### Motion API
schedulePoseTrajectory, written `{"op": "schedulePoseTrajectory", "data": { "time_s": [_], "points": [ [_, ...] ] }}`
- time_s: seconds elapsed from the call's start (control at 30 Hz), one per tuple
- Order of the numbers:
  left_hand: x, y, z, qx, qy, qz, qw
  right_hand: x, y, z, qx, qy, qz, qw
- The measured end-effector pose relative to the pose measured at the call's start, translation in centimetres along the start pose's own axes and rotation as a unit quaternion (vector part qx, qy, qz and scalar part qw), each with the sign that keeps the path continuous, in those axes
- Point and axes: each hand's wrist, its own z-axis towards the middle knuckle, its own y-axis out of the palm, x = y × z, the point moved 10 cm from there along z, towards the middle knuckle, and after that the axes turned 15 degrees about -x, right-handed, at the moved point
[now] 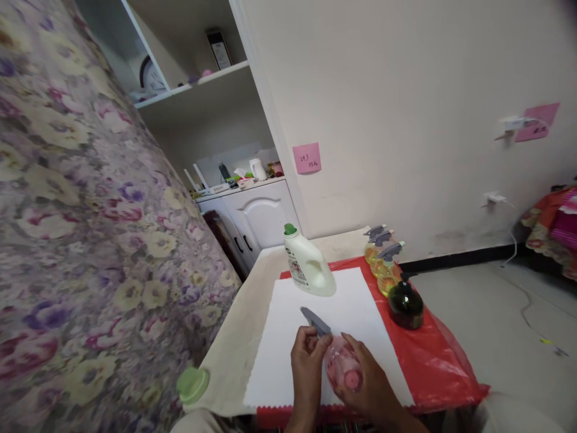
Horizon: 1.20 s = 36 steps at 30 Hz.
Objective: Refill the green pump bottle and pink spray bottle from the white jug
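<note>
A clear pink spray bottle (343,368) is lying tilted over the white sheet (288,337) — its grey trigger head (315,322) pointing up and away — cradled between both hands.

A pink spray bottle (343,368) with grey trigger lies over a white sheet (315,337) on red plastic (433,361).

Left hand (308,361): raised from the bottom edge, back toward the camera, fingers curled, fingertips pinched together at the top.
Right hand (365,377): just beside the left, palm turned inward, fingers wrapped in a closed grasp.
Forearms: both bare, entering low, angled toward each other.
Spacing: fingertips nearly touching.
</note>
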Motion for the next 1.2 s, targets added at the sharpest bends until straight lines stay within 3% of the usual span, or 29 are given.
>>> {"op": "schedulePoseTrajectory", "data": {
  "time_s": [0.43,0.67,0.97,1.2],
  "points": [
    [1.0,1.0,0.2,-0.062,-0.005,-0.027,0.998,-0.4,-0.7,0.0,-0.022,-0.005,0.042,0.999],
    [2.0,1.7,0.0,-0.108,-0.009,-0.039,0.993,-1.0,-1.2,0.3,-0.069,-0.041,0.11,0.991],
    [2.5,1.1,-0.4,-0.064,-0.006,0.055,0.996,-0.7,-0.8,0.2,-0.047,-0.055,0.078,0.994],
    [1.6,1.6,-0.5,-0.068,-0.015,-0.037,0.997,-0.4,-1.0,0.4,-0.037,-0.042,0.125,0.991]
  ]
}}
